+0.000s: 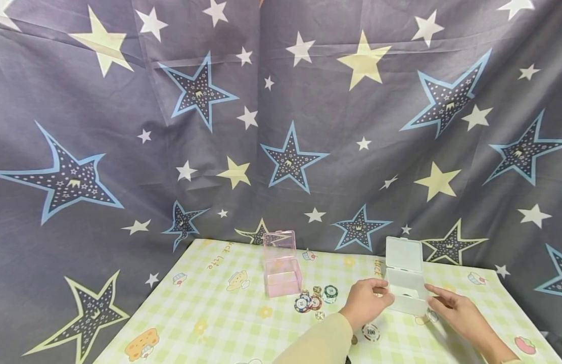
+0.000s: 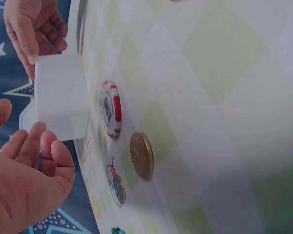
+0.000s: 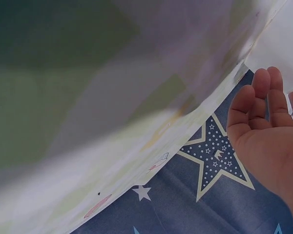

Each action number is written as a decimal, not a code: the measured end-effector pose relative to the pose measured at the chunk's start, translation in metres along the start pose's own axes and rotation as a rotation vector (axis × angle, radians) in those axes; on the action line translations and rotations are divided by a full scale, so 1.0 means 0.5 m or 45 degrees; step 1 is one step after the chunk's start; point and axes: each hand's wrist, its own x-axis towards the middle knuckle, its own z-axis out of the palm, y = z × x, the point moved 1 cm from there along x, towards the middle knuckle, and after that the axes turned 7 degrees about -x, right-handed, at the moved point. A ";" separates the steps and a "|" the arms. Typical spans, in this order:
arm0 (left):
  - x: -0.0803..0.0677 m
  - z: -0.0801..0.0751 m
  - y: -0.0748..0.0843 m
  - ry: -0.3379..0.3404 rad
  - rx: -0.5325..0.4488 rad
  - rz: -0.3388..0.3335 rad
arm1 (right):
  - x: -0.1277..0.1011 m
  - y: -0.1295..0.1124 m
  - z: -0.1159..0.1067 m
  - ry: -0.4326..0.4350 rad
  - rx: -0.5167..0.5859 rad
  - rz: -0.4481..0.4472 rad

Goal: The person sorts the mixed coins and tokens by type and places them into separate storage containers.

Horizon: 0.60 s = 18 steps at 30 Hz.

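Note:
A small white box (image 1: pixel 405 303) stands on the table with its lid raised toward the back. In the head view, my left hand (image 1: pixel 365 303) is at the box's left side and my right hand (image 1: pixel 458 313) at its right side, both with relaxed fingers. The left wrist view shows the left hand (image 2: pixel 29 180) beside the box (image 2: pixel 62 95), thumb apart from the fingers. In the right wrist view, the right hand (image 3: pixel 273 136) has its fingertips by the white box (image 3: pixel 278 53); contact is unclear. A white-and-red poker chip marked 100 (image 1: pixel 371 332) lies in front of the box.
A clear pink box (image 1: pixel 283 285) with a raised lid stands to the left. Beside it lie blue (image 1: pixel 302 303), red (image 1: pixel 315 302) and green (image 1: pixel 330 293) chips and some gold pieces (image 1: pixel 319 315). A gold coin (image 2: pixel 142 156) is near the 100 chip. A starry curtain (image 1: pixel 290 101) hangs behind.

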 end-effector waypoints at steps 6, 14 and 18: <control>-0.001 -0.027 -0.016 -0.049 0.088 0.041 | -0.002 0.002 0.000 0.019 -0.013 -0.021; -0.008 -0.073 -0.044 -0.107 0.218 0.106 | 0.000 0.001 -0.004 0.004 -0.022 -0.016; -0.014 -0.086 -0.056 -0.153 0.321 0.097 | 0.000 -0.001 -0.002 0.002 -0.020 -0.013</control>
